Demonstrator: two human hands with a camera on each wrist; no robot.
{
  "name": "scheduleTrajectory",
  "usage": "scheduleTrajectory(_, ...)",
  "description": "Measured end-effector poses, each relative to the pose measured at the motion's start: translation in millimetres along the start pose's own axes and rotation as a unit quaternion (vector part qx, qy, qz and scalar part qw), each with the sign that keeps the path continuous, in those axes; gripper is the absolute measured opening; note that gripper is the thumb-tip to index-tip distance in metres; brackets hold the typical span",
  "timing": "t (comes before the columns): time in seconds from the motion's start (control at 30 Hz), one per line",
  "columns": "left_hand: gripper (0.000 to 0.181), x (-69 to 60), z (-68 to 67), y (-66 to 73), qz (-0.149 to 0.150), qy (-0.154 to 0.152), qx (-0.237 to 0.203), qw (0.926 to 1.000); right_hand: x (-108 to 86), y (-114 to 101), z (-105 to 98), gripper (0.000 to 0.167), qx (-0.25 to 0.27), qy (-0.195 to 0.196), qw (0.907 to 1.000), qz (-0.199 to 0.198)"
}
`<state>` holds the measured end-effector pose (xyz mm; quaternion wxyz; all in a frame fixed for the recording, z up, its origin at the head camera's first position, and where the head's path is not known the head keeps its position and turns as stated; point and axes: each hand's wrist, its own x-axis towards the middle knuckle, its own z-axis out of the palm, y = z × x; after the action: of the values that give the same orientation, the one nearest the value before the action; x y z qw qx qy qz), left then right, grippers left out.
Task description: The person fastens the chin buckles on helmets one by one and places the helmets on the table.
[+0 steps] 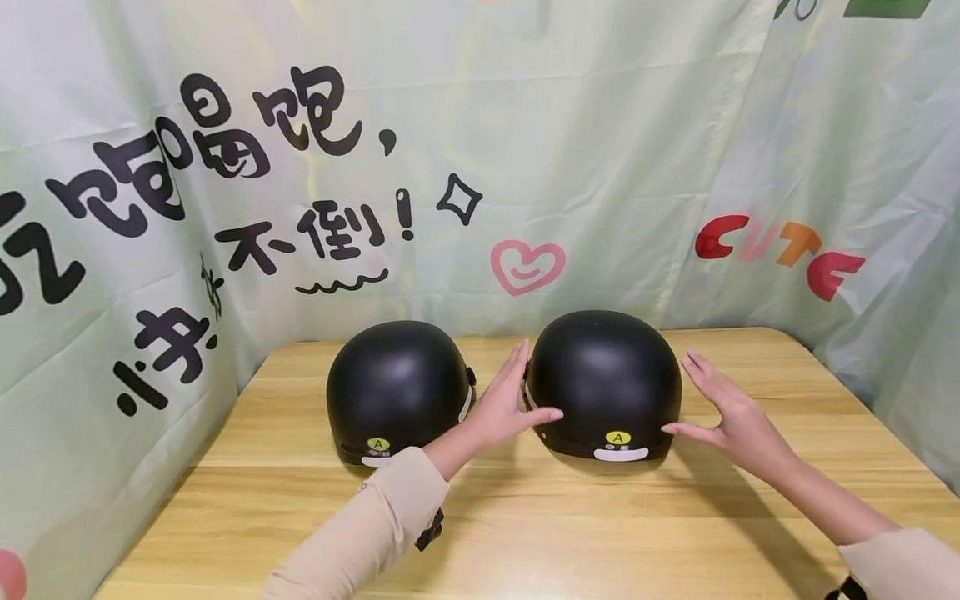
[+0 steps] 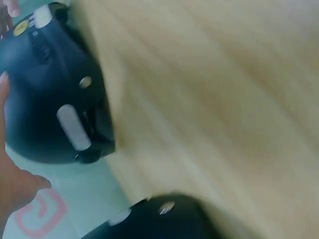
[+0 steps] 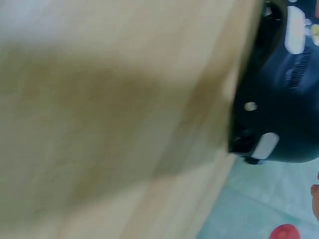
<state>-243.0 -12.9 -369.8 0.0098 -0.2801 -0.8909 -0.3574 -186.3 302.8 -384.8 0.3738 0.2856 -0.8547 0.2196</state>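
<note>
Two matte black half helmets stand side by side on the wooden table, each with a yellow round "A" sticker and a white strip low at the back. My left hand (image 1: 501, 407) is at the left side of the right-hand helmet (image 1: 606, 375), fingers straight and thumb spread across its back edge; whether it touches cannot be told. On the other side my right hand (image 1: 738, 425) is spread, with a small gap between fingertips and shell. The left-hand helmet (image 1: 397, 383) sits left of my left hand, partly behind my wrist. In the right wrist view, a helmet (image 3: 289, 94) shows side-on.
The wooden table (image 1: 600, 533) has its back edge against a pale green printed cloth (image 1: 600, 167), which also hangs at both sides. The cloth bears black characters, a pink heart and the word CUTE.
</note>
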Motion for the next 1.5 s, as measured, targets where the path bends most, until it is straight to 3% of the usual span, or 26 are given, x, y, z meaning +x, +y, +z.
scheduleTrajectory(0.17, 0.086, 0.0, -20.4, 2.8, 0.005, 0.033, 0.005, 0.9994, 18.9, -10, -2, 0.081, -0.007, 0.051, 0.9985, -0.019)
scheduleTrajectory(0.43, 0.056, -5.1, -48.0, 3.2, 0.054, 0.101, 0.056, 0.9919, 42.6, -32, 11, 0.078, 0.026, 0.074, 0.9961, -0.041)
scheduleTrajectory(0.77, 0.052, -19.0, -73.2, -12.0, 0.088, 0.152, 0.075, 0.9816, 57.8, -58, 35, 0.075, 0.079, 0.067, 0.9930, -0.056)
scheduleTrajectory(1.17, 0.050, -47.2, -101.3, -45.5, 0.072, 0.204, 0.053, 0.9748, 79.6, -88, 63, 0.071, 0.133, 0.066, 0.9876, -0.049)
scheduleTrajectory(1.5, 0.058, -73.8, -119.0, -70.6, 0.038, 0.266, 0.049, 0.9619, 82.2, -113, 88, 0.075, 0.157, 0.002, 0.9873, 0.024)
